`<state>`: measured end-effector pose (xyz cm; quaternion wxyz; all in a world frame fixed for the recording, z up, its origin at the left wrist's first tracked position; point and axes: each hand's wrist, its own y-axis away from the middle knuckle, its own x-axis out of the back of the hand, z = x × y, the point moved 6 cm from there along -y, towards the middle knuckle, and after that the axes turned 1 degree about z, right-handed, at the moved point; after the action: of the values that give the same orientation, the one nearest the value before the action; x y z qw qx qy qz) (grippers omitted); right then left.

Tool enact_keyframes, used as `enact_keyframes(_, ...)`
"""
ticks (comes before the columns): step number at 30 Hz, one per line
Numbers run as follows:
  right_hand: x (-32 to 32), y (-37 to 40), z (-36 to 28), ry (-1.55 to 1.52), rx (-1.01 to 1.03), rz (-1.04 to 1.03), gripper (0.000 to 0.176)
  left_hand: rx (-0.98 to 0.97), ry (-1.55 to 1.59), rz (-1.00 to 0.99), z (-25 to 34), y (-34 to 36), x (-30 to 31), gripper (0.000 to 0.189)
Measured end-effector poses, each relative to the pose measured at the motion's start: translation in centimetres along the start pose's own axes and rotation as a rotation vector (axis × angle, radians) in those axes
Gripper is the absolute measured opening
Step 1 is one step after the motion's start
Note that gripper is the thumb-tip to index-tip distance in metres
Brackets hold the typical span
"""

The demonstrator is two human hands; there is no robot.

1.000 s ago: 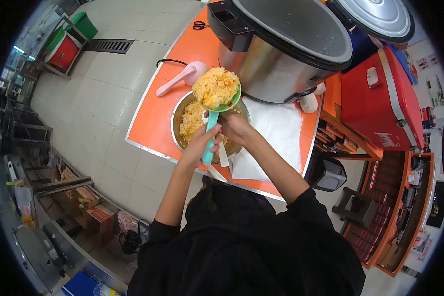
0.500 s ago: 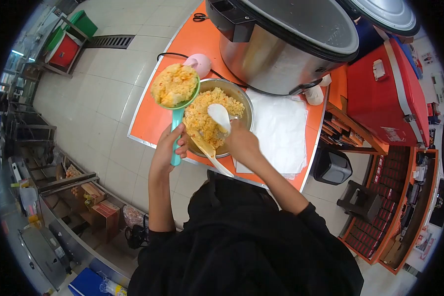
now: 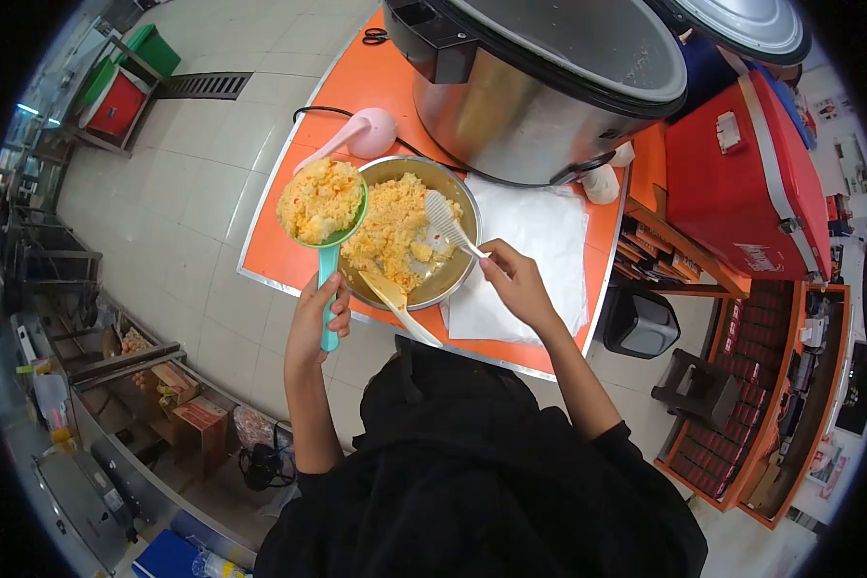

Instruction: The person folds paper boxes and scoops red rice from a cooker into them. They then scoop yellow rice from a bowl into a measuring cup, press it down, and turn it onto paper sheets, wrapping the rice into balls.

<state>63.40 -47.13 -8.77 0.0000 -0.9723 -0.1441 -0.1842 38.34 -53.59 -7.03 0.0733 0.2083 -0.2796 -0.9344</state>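
My left hand [image 3: 320,323] is wrapped round the turquoise handle of a green ladle [image 3: 328,260], which is heaped with yellow rice [image 3: 320,200] and held over the left rim of a metal bowl [image 3: 470,207]. More yellow rice [image 3: 385,222] lies in the bowl, with bare metal showing at its lower right. My right hand [image 3: 512,281] grips the handle of a white rice paddle [image 3: 446,220], its textured blade over the rice at the bowl's right side. A second paddle [image 3: 411,323], cream-coloured, rests on the bowl's front rim with its blade inside.
On the orange table [image 3: 270,231], a pink ladle [image 3: 371,133] lies behind the bowl and white sheets [image 3: 520,222] lie to its right. A large steel cooker [image 3: 520,106] stands behind. Black scissors [image 3: 375,37] are at the back. A red cooler [image 3: 742,183] is at the right.
My right hand has moved right and turned the white paddle, whose handle now points to the lower right. The heaped ladle sits slightly further left in view, and the pink ladle's handle now shows.
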Motion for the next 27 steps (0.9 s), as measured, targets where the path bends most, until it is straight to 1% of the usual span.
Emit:
enact_keyframes(1, 0.6, 0.5, -1.3, 0.203, 0.113, 0.04, 0.02, 0.002, -0.003, -0.003, -0.1, 0.1, 0.0, 0.018)
enact_keyframes(2, 0.7, 0.9, -0.8, 0.203, 0.112, 0.044, 0.02, 0.003, 0.002, 0.001, -0.1, 0.1, 0.0, 0.019)
enact_keyframes(4, 0.2, 1.6, 0.4, 0.691, 0.177, 0.021, 0.025, 0.003, 0.008, 0.001, -0.3, 0.3, 0.0, 0.019)
enact_keyframes(5, 0.2, 1.5, 1.1, 0.612, 0.048, -0.008, 0.027, 0.008, 0.027, 0.005, -0.4, 0.4, 0.1, 0.019)
enact_keyframes(6, 0.1, 0.7, 0.9, 0.618, 0.059, -0.004, 0.027, 0.006, 0.05, 0.01, -0.4, 0.3, 0.2, 0.02)
enact_keyframes(8, -0.1, -1.7, -0.9, 0.399, 0.205, 0.174, 0.027, 0.006, 0.061, 0.018, -0.5, 0.4, 0.3, 0.019)
enact_keyframes(10, -1.8, -6.9, -3.0, 0.253, 0.177, 0.189, 0.027, 0.003, 0.067, 0.028, -0.5, 0.4, 0.5, 0.019)
enact_keyframes(11, -3.3, -10.4, -3.0, 0.227, 0.23, 0.182, 0.03, 0.024, 0.081, 0.03, -0.7, 0.4, 0.5, 0.019)
enact_keyframes(13, -6.4, -17.9, -1.6, 0.381, 0.044, 0.044, 0.031, 0.048, 0.105, 0.027, -1.1, 0.4, 0.9, 0.018)
enact_keyframes(15, -9.0, -24.5, 0.5, 0.436, -0.08, 0.03, 0.028, 0.065, 0.104, 0.039, -1.0, 0.7, 1.1, 0.017)
enact_keyframes(16, -9.4, -25.5, -0.1, 0.43, -0.072, 0.023, 0.028, 0.087, 0.1, 0.042, -0.9, 1.0, 1.1, 0.015)
enact_keyframes(18, -9.8, -26.8, -0.6, 0.717, -0.084, -0.027, 0.025, 0.091, 0.101, 0.052, -0.5, 1.2, 1.6, 0.016)
enact_keyframes(19, -9.9, -26.3, -0.3, 0.851, 0.11, 0.193, 0.025, 0.091, 0.102, 0.043, -0.6, 1.3, 2.0, 0.016)
enact_keyframes(21, -8.7, -20.6, -4.6, 0.781, 0.348, 0.236, 0.024, 0.107, 0.122, 0.042, -1.0, 1.6, 2.5, 0.016)
enact_keyframes(22, -8.3, -16.6, -6.6, 0.698, 0.393, 0.159, 0.025, 0.102, 0.113, 0.037, -0.7, 1.7, 2.6, 0.018)
enact_keyframes(23, -8.5, -12.6, -7.5, 0.646, 0.356, 0.022, 0.028, 0.095, 0.103, 0.031, -0.4, 1.7, 2.8, 0.019)
enact_keyframes(24, -9.7, -8.7, -6.2, 0.712, 0.008, -0.235, 0.03, 0.094, 0.111, 0.039, -0.4, 1.5, 3.0, 0.019)
enact_keyframes(25, -10.1, -4.7, -7.2, 0.688, -0.058, -0.442, 0.033, 0.081, 0.106, 0.036, -0.3, 1.5, 3.1, 0.02)
enact_keyframes(26, -10.6, -1.9, -6.7, 0.701, -0.061, -0.495, 0.035, 0.073, 0.096, 0.033, -0.3, 1.6, 3.2, 0.02)
enact_keyframes(27, -11.2, -0.4, -6.5, 0.717, 0.056, -0.42, 0.03, 0.077, 0.097, 0.039, -0.2, 1.6, 3.2, 0.02)
